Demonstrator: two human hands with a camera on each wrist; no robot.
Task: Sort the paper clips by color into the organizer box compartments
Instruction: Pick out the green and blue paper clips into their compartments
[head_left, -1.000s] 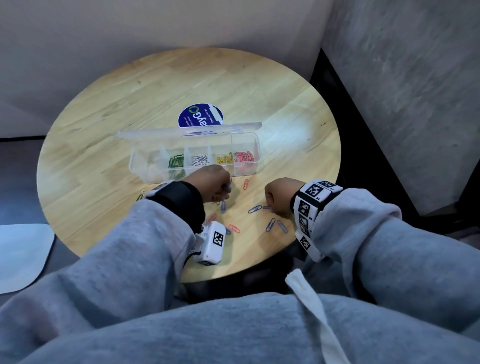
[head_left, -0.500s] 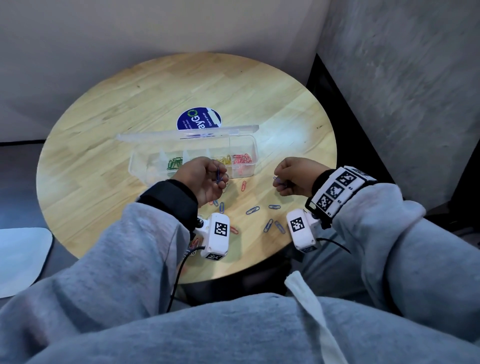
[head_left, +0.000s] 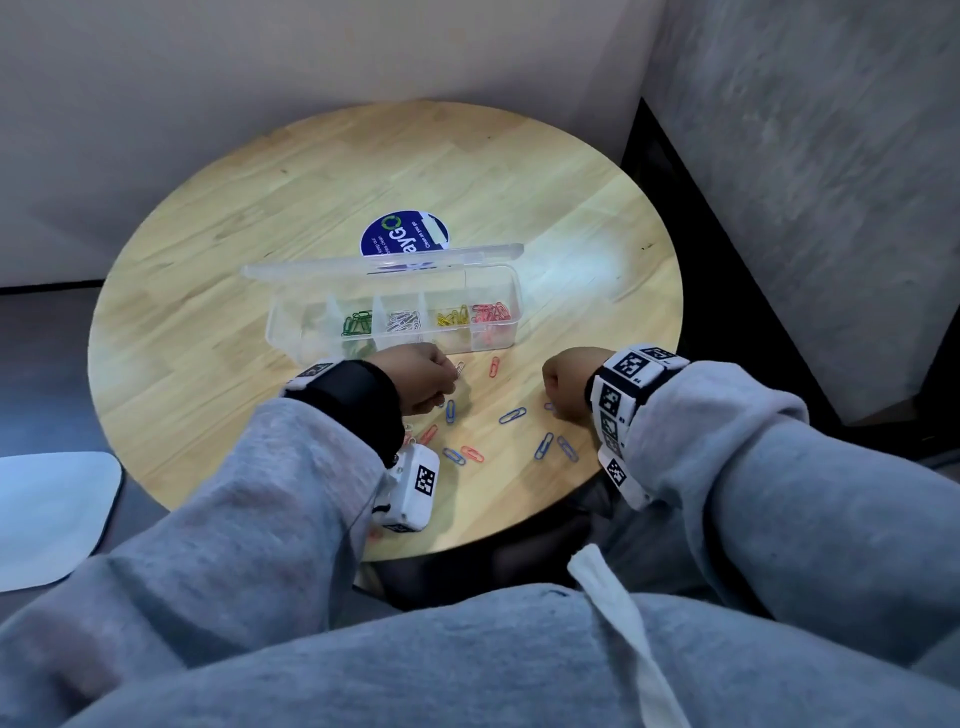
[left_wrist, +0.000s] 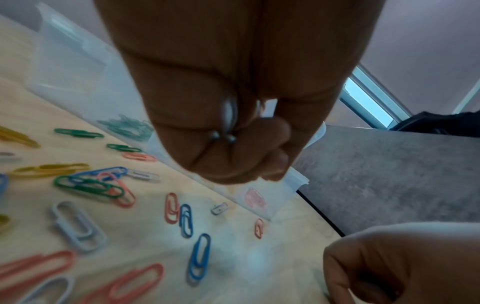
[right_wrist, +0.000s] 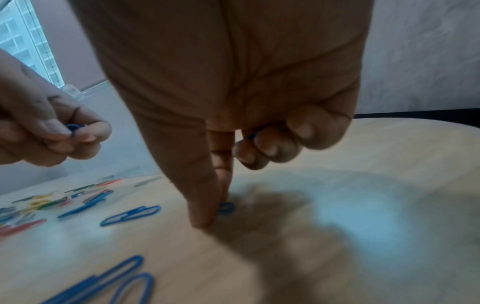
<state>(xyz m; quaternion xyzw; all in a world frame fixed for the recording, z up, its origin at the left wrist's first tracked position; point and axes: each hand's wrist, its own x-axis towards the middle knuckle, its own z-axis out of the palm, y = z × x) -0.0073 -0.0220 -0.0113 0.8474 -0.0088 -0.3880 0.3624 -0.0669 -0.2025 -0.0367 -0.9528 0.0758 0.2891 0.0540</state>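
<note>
On a round pale wooden table (head_left: 260, 249) set in a grey-walled corner, both the left hand (head_left: 423, 376) and right hand (head_left: 566, 382) pinch blue paper clips (right_wrist: 226, 207) near the clear plastic organizer box (head_left: 498, 338).

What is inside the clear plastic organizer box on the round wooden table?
The clear plastic organizer box holds four sorted groups: green paper clips, white paper clips, yellow paper clips and red paper clips. The leftmost compartment looks empty. The left hand covers part of the front wall.
</note>
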